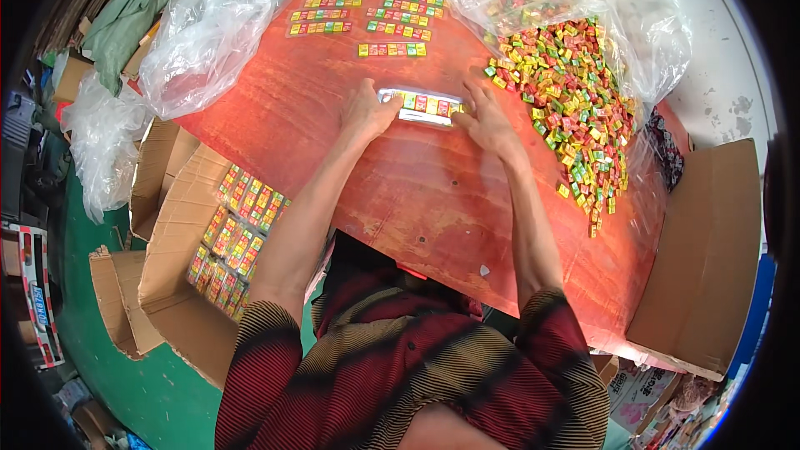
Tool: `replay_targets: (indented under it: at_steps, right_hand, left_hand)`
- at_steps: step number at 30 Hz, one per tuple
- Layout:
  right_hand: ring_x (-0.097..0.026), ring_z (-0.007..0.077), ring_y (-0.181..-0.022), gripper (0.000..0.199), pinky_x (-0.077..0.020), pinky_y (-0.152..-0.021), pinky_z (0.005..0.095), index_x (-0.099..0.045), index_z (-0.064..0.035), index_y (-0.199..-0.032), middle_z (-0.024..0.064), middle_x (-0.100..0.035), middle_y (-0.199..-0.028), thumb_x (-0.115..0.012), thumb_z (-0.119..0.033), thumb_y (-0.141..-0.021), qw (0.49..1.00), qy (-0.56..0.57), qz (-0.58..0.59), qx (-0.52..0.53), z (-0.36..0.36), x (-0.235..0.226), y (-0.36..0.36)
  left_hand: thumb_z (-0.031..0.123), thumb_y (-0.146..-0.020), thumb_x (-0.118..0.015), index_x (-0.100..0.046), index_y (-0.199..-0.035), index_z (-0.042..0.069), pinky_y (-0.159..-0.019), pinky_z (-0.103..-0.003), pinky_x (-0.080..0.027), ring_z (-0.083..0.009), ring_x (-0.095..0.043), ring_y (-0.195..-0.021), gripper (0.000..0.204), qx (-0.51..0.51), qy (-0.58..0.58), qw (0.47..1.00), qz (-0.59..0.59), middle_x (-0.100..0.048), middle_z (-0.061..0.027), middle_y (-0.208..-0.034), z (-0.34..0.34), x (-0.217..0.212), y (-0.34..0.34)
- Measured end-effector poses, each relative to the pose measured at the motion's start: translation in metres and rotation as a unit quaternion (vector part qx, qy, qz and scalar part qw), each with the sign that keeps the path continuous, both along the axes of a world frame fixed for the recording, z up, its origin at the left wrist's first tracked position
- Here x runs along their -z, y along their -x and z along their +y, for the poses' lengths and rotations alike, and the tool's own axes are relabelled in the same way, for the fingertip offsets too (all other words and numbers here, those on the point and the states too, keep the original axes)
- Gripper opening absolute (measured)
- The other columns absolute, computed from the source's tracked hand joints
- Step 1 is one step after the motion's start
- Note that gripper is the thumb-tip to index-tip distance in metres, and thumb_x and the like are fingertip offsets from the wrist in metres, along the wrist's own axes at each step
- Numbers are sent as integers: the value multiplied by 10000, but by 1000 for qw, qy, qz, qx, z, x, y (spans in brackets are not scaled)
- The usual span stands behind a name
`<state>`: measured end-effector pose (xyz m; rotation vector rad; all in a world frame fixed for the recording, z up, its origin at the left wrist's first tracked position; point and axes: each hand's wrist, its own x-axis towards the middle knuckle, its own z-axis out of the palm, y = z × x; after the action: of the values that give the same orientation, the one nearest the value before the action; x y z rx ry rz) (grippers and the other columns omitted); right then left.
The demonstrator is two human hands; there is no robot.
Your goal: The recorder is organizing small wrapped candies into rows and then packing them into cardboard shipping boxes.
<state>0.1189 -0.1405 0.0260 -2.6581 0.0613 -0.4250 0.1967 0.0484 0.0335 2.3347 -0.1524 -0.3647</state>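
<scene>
A narrow clear-and-white plastic tray (427, 106) holding a row of small red, yellow and green wrapped blocks lies crosswise on the red table (392, 175). My left hand (372, 111) pinches its left end, thumb along the near side. At the right end, my right hand (490, 121) has its thumb and fingers closed about the tray's corner. Just beyond, a single finished-looking row of blocks (392, 50) rests flat. Farther off, two columns of similar rows (405, 15) lie on the tabletop.
To the right, a big heap of loose wrapped blocks (575, 100) spills from a clear plastic bag (642, 8). Another clear bag (208, 42) hangs over the left edge. An open cardboard box (179, 317) at lower left contains stacked block rows. A cardboard panel (700, 258) stands right.
</scene>
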Motion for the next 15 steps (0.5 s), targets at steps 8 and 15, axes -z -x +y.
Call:
replay_targets:
  at_steps: [8,15]
  right_hand:
    - [-465,219,-1039,550,-379,-862,304,-324,-116,-1293,142,-474,-1150,-510,-201,-782,914,-111,371,-120,12,-42,-22]
    - [-395,287,-1147,627,-320,-942,349,-281,-43,-1289,194,-410,-1232,-521,-267,-756,906,-273,276,-167,30,-9,-7]
  left_hand:
    - [267,-710,-600,-309,-1223,-44,-933,-426,-311,-363,-384,-1118,667,-143,98,984,-33,-411,-254,-1186,-24,16,1]
    - [140,-648,-660,-174,-1256,-72,-935,-411,-322,-377,-361,-1105,806,-226,159,960,-40,-350,-251,-1177,-42,7,31]
